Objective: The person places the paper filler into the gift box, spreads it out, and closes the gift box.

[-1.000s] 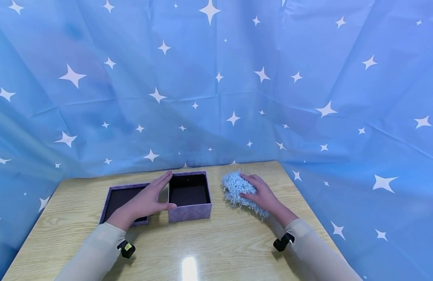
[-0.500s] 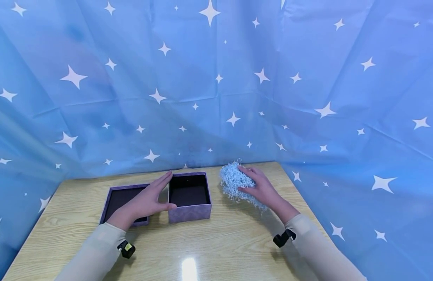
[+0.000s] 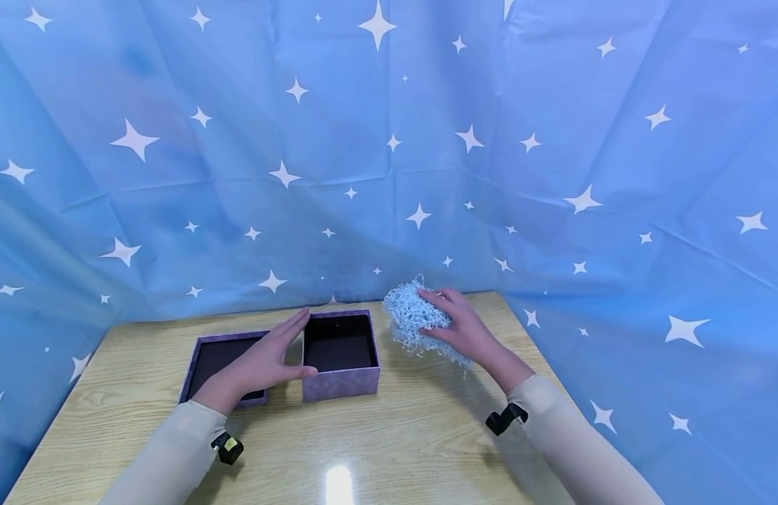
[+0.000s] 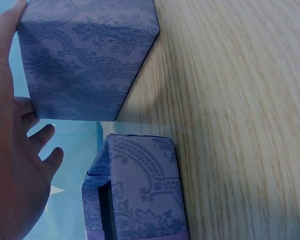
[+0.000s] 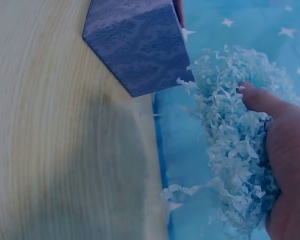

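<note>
My right hand (image 3: 467, 331) grips a fluffy bundle of light blue shredded paper (image 3: 409, 315), raised over the wood table to the right of the box. Loose strands dangle from the bundle (image 5: 235, 145) in the right wrist view. A purple patterned box (image 3: 341, 382) with a dark interior stands upright, its top uncovered. Along its left side lies my left hand (image 3: 265, 361), thumb at the near corner and fingers at the far one, spread rather than curled. The matching lid (image 3: 193, 365) rests inside up to the left, partly hidden under my left forearm and hand.
The wood table (image 3: 389, 449) ends at the back against a blue star-printed curtain (image 3: 338, 140), which also runs along the right side. A black wrist camera (image 3: 226, 447) is strapped on the left sleeve, another camera (image 3: 506, 419) on the right.
My right hand has lifted the shredded paper off the table and carried it leftward, nearer the box. My left hand, the box and the lid have stayed in place.
</note>
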`<move>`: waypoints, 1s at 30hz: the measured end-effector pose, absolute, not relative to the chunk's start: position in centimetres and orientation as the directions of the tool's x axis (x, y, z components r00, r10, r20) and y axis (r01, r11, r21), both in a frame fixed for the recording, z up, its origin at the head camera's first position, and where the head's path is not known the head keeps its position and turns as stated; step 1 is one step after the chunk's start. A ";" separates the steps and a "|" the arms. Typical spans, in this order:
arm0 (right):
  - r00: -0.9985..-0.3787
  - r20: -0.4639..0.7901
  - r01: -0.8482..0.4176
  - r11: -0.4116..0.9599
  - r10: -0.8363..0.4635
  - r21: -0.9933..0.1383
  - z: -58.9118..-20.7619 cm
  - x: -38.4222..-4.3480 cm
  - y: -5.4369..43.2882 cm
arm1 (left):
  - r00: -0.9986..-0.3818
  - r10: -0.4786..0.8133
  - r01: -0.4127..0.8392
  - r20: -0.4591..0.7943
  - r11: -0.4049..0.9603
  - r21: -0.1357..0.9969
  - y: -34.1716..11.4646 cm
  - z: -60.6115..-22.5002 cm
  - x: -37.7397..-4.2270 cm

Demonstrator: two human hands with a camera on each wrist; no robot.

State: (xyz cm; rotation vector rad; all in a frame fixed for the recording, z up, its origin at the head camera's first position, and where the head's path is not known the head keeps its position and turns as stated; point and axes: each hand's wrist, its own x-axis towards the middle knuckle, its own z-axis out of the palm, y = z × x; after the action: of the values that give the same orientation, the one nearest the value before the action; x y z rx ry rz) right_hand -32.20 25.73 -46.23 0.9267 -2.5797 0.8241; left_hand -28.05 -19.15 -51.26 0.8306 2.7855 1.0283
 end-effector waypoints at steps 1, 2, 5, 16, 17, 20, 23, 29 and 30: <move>-0.752 0.432 -0.657 0.629 -0.499 -0.416 -46.1 -32.2 25.6 | -0.854 0.505 0.464 0.125 0.631 0.622 -19.1 -51.2 -28.0; -0.745 0.436 -0.664 0.623 -0.506 -0.412 -45.9 -32.3 25.5 | -0.854 0.505 0.464 0.125 0.631 0.622 -19.1 -51.2 -28.0; -0.720 0.453 -0.690 0.611 -0.526 -0.388 -45.6 -32.5 25.3 | -0.855 0.504 0.462 0.124 0.631 0.624 -19.1 -51.3 -28.0; -0.690 0.470 -0.720 0.582 -0.550 -0.377 -44.1 -32.5 23.9 | -0.861 0.497 0.448 0.106 0.644 0.620 -19.3 -51.4 -28.0; -0.688 0.469 -0.723 0.577 -0.554 -0.380 -44.0 -32.5 23.7 | -0.861 0.497 0.450 0.108 0.645 0.618 -19.3 -51.4 -28.0; -0.676 0.465 -0.736 0.556 -0.571 -0.387 -43.6 -32.5 23.1 | -0.864 0.493 0.444 0.106 0.644 0.624 -19.2 -51.4 -28.0; -0.661 0.471 -0.751 0.530 -0.585 -0.395 -43.2 -32.5 22.5 | -0.862 0.494 0.445 0.110 0.636 0.630 -19.2 -51.4 -28.0; -0.653 0.473 -0.757 0.493 -0.592 -0.428 -42.7 -32.5 21.2 | -0.863 0.492 0.447 0.114 0.639 0.625 -19.2 -51.3 -28.0; -0.652 0.470 -0.758 0.490 -0.594 -0.431 -42.7 -32.5 21.0 | -0.864 0.490 0.445 0.112 0.641 0.625 -19.2 -51.3 -27.9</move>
State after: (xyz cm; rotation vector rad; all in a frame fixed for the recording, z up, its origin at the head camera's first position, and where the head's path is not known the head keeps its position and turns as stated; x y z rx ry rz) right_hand -32.51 21.00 -42.67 1.1507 -2.4787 0.9099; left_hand -27.92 -19.16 -51.33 0.7947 2.7848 1.0318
